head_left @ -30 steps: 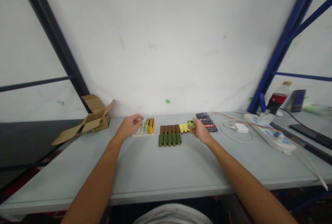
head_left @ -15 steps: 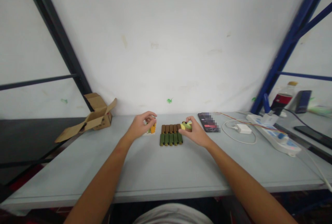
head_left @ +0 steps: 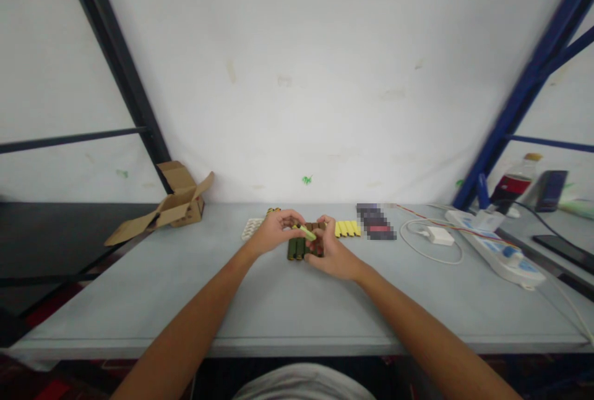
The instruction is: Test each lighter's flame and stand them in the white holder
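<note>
Pale grey counter (head_left: 297, 310) across lower frame. On it, left of centre: white holed tray (head_left: 250, 228), partly hidden. Centre: dark green cylinders (head_left: 292, 248) side by side, brown cylinders (head_left: 320, 225) just above. Right of these, row of yellow cylinders (head_left: 348, 229), then dark phone (head_left: 377, 222), blurred out. Farther right: white charger (head_left: 440, 236), looped cable (head_left: 434, 263), power strip (head_left: 515, 270). Left rear: open cardboard box (head_left: 188, 211).

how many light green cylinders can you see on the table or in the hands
1: the light green cylinder at the left hand's fingertips, close to the right hand. Others may be hidden behind the left hand.
</note>
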{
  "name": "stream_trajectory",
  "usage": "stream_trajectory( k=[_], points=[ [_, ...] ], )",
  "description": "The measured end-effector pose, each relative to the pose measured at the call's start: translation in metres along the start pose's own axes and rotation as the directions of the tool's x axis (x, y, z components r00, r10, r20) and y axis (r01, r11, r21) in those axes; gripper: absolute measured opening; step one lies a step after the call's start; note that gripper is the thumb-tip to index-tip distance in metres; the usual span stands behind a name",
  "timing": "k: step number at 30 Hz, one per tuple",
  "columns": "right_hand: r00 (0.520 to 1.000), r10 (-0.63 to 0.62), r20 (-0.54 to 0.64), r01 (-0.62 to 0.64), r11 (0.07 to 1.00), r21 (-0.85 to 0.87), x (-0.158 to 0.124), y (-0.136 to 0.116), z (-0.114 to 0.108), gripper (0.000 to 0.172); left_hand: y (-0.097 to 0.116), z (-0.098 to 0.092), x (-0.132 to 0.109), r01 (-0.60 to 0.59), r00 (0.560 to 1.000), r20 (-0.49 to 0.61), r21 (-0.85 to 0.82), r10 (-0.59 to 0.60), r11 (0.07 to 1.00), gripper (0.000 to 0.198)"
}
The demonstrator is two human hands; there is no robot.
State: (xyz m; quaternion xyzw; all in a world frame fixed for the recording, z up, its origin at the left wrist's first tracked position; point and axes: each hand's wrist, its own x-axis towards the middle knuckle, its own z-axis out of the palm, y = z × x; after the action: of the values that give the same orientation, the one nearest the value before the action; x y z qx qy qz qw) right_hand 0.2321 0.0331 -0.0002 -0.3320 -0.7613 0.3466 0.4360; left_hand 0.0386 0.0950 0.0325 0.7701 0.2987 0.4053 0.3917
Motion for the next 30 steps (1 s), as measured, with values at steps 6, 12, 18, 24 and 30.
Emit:
stream_trajectory(
  k=[6, 12, 18, 24, 30],
  points=[
    [0.963, 0.066, -0.262, -0.094, 0.991, -0.095, 0.003, 0.020, -0.038, 0.055, 0.006, -0.064, -0.002, 0.027, 0.946, -0.325, 0.070, -0.003, 0.997, 0.049],
    [0.943, 0.091, -0.321, -0.153, 0.973, -0.175, 0.002, 0.029, -0.065, 0.038, -0.007, -0.115, -0.014, 0.129, 0.952, -0.300, 0.210, -0.062, 0.969, 0.051],
    [0.979, 0.119, -0.165, -0.168, 0.931, -0.324, 0.001, 0.029, -0.061, 0.013, -0.022, -0.103, -0.012, 0.202, 0.970, -0.187, 0.276, -0.153, 0.940, 0.036],
    [0.983, 0.114, -0.141, -0.158, 0.918, -0.363, 0.000, 0.028, -0.060, 0.010, -0.025, -0.086, -0.010, 0.216, 0.976, -0.098, 0.314, -0.195, 0.924, 0.034],
    [0.985, 0.101, -0.142, -0.147, 0.921, -0.361, 0.000, 0.024, -0.061, 0.009, -0.032, -0.084, -0.007, 0.185, 0.982, -0.105, 0.378, -0.156, 0.907, 0.035]
  ],
)
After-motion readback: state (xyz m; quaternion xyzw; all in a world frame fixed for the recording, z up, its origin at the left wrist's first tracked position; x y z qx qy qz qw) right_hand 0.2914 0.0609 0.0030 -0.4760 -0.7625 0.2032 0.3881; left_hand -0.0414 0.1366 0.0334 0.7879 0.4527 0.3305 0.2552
